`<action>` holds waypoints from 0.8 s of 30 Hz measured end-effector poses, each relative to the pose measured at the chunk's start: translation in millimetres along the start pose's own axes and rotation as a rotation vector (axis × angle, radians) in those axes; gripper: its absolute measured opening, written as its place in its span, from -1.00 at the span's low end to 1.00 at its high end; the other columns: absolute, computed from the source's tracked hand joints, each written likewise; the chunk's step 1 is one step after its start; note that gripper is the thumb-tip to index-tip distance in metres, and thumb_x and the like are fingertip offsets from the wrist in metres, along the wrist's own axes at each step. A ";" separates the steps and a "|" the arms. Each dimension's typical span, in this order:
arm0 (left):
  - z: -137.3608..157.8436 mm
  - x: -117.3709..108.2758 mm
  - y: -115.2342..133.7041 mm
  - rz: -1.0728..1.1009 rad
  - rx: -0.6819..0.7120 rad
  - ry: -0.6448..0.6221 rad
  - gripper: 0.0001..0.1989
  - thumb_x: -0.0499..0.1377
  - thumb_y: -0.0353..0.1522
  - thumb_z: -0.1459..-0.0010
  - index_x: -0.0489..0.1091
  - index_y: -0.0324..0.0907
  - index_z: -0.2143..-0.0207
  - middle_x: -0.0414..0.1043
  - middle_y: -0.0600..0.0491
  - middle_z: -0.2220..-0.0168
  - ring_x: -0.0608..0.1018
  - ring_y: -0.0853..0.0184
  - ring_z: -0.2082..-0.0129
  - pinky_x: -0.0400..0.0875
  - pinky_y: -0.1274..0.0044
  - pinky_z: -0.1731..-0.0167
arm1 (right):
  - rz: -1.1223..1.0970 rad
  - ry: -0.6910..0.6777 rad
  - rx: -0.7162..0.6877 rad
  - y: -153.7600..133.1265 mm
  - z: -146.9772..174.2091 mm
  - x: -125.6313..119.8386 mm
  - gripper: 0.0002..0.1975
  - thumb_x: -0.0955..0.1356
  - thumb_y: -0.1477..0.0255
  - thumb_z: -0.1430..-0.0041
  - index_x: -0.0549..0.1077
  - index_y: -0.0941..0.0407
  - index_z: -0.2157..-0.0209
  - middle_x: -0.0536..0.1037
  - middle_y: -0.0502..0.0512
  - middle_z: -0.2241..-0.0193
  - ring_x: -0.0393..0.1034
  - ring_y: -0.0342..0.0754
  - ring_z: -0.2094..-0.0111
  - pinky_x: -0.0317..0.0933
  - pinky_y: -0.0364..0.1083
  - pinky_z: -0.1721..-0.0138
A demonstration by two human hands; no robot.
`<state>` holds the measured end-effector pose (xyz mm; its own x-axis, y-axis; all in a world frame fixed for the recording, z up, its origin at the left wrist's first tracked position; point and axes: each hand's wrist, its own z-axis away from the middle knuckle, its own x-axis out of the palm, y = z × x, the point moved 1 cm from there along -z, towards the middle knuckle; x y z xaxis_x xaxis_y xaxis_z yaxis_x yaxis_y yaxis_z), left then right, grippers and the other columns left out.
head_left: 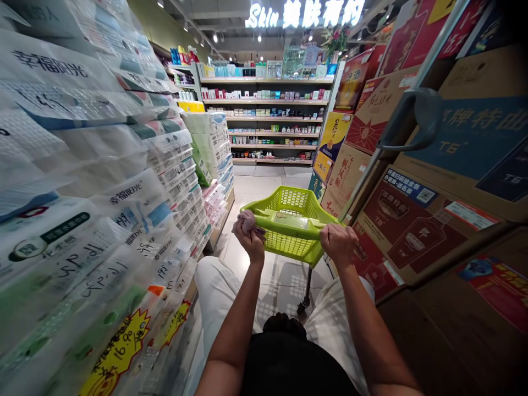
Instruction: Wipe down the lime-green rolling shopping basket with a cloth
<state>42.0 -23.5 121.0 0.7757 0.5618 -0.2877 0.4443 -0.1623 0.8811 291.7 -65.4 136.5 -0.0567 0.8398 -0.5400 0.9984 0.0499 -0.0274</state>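
Head view, mid-frame: left hand (251,242) clutches a cloth (247,221) at the green cart handle (286,226), right hand (339,242) grips its right end; work seems underway, the remainder unclear.

Shopping cart (284,243), mid-frame: lime green, hole-grid pattern. Cloth (246,221) at its left: dusty mauve. Trousers (218,283), lower centre: white. Top (295,366), bottom edge: black. Wrapped packs (117,146), left: white, blue and green patches. Price tag (119,352), lower left: yellow, red jagged edge, black writing. Cartons (421,212), right: brown, dark red, blue panels. Sign (305,15), top: glowing white.
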 end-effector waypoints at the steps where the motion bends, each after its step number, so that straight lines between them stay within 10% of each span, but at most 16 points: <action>1: 0.3 1.9 1.8 0.006 -0.045 0.031 -0.32 -0.13 -0.61 -0.25 -0.03 -0.10 -0.40 0.10 -0.21 -0.39 0.14 0.13 -0.46 0.13 0.13 -0.41 | 0.009 0.003 -0.003 -3.2 -0.4 0.7 -0.63 0.22 0.45 -0.32 0.33 0.08 0.60 0.49 0.06 0.58 0.26 -0.06 0.47 -0.02 -0.02 0.27; 7: 35.9 26.5 4.1 -0.064 0.048 -0.168 -0.32 -0.08 -0.61 -0.21 0.13 -0.15 -0.38 0.14 -0.24 -0.35 0.21 0.10 -0.43 0.19 0.22 -0.39 | 0.018 0.045 -0.009 -16.7 -2.7 3.6 -0.65 0.24 0.45 -0.29 0.34 0.08 0.60 0.48 0.06 0.59 0.25 -0.07 0.48 -0.03 -0.02 0.29; 14: 10.9 30.5 -12.7 0.332 0.095 0.304 -0.48 0.06 -0.54 -0.22 0.25 -0.14 -0.22 0.24 -0.18 -0.23 0.28 0.10 -0.33 0.13 0.20 -0.39 | -0.005 0.036 -0.002 -20.4 -2.4 0.2 -0.67 0.25 0.45 -0.27 0.35 0.08 0.59 0.48 0.05 0.59 0.25 -0.06 0.46 -0.04 -0.03 0.28; 20: 77.9 73.4 -20.1 0.464 0.220 0.107 -0.50 0.16 -0.48 -0.17 0.22 -0.17 -0.17 0.26 -0.17 -0.11 0.36 0.07 -0.20 0.25 0.14 -0.29 | -0.071 0.004 0.026 -21.4 -2.3 -2.7 -0.67 0.24 0.45 -0.28 0.35 0.08 0.58 0.49 0.08 0.57 0.28 -0.04 0.44 -0.06 -0.02 0.29; 24: 62.3 60.0 -21.5 0.486 0.201 0.201 -0.48 0.14 -0.51 -0.14 0.23 -0.14 -0.17 0.27 -0.12 -0.06 0.37 0.09 -0.16 0.24 0.15 -0.28 | -0.085 0.006 -0.025 -16.0 1.0 -6.7 -0.67 0.23 0.44 -0.30 0.37 0.07 0.57 0.51 0.07 0.55 0.29 -0.04 0.43 -0.02 -0.03 0.28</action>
<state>106.9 -36.9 61.4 0.8204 0.5241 0.2285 0.1488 -0.5816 0.7998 276.2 -72.3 139.7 -0.1418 0.8353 -0.5313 0.9895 0.1347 -0.0524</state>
